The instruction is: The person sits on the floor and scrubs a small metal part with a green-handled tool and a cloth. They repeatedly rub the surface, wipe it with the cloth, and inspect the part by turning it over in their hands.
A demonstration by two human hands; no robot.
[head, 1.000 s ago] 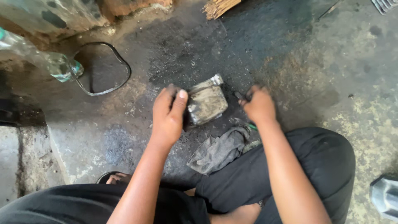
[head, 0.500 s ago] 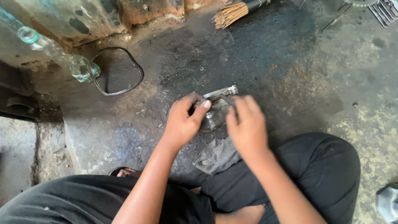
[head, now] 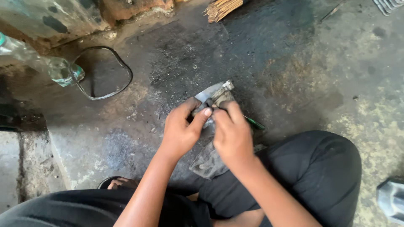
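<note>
**Both hands now on the metal part**

Change: a second ago the right hand (head: 232, 134) was off to the right of the part, fingers closed round a thin tool; half a second ago it had crossed over. Now it sits against the metal part (head: 215, 97), closed on a green-handled tool (head: 254, 122) whose handle pokes out to the right. The tip is hidden behind the fingers. Left hand (head: 182, 129) grips the part's left side, thumb across the front, as it did earlier. The part has tilted, one pale edge turned up. Judged: work on the part with the tool is under way, not finished.

Part: grimy grey block, held just above the floor (head: 320, 75), centre of view, in front of the knees.

Floor: concrete, oil-black in the middle, paler and flaking to the right. Grey rag (head: 206, 162) lies below the hands. Black rubber loop (head: 103, 71) and clear bottle (head: 46, 63) at upper left; broom bristles (head: 221, 8) at the top edge. Rough painted wall along the top left.
</note>
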